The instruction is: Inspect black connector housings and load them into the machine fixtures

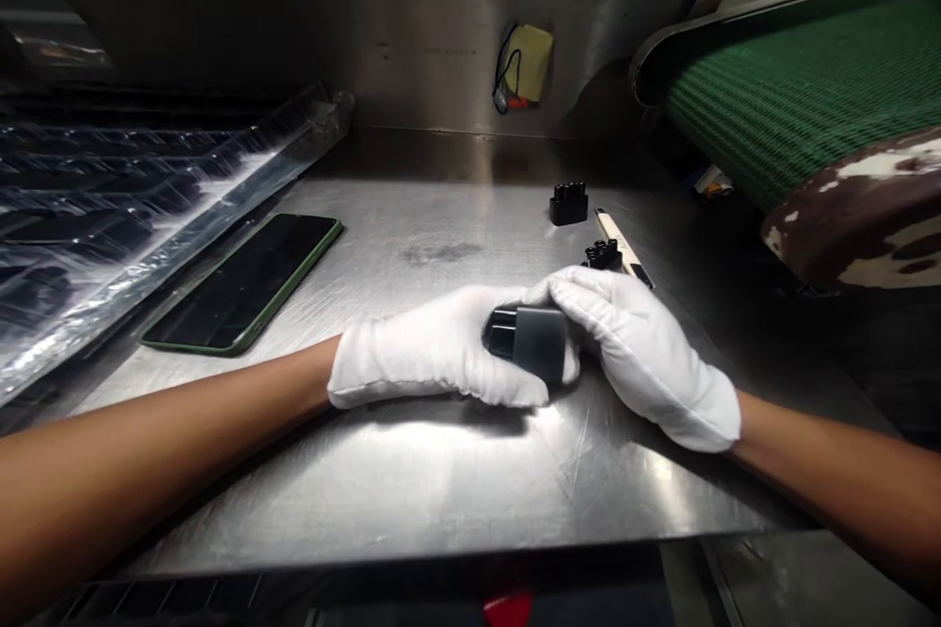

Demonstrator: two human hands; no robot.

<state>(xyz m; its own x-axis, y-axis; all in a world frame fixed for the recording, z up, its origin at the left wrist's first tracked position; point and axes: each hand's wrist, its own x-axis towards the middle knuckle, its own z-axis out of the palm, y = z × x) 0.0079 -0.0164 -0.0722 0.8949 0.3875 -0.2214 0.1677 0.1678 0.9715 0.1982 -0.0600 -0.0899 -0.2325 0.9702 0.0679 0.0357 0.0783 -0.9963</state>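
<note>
In the head view, my left hand (433, 345), in a white glove, is closed around a black plastic part (540, 343) with a smooth, boxy outer body. Glossy black pieces show at the part's left end, inside my left palm. My right hand (647, 353), gloved as well, bends its fingers over the far right side of the same part; its fingertips are partly hidden. Just beyond the right fingers sits a black piece with several round tubes (603, 255), half covered by the glove. A similar black block (569, 204) stands upright farther back.
A white, pen-like tool (623, 245) lies behind my right hand. To the left are a phone in a green case (246, 284) and clear plastic trays (242, 176). A green conveyor belt (809, 88) rises at right. The metal table (412, 490) ends close to me.
</note>
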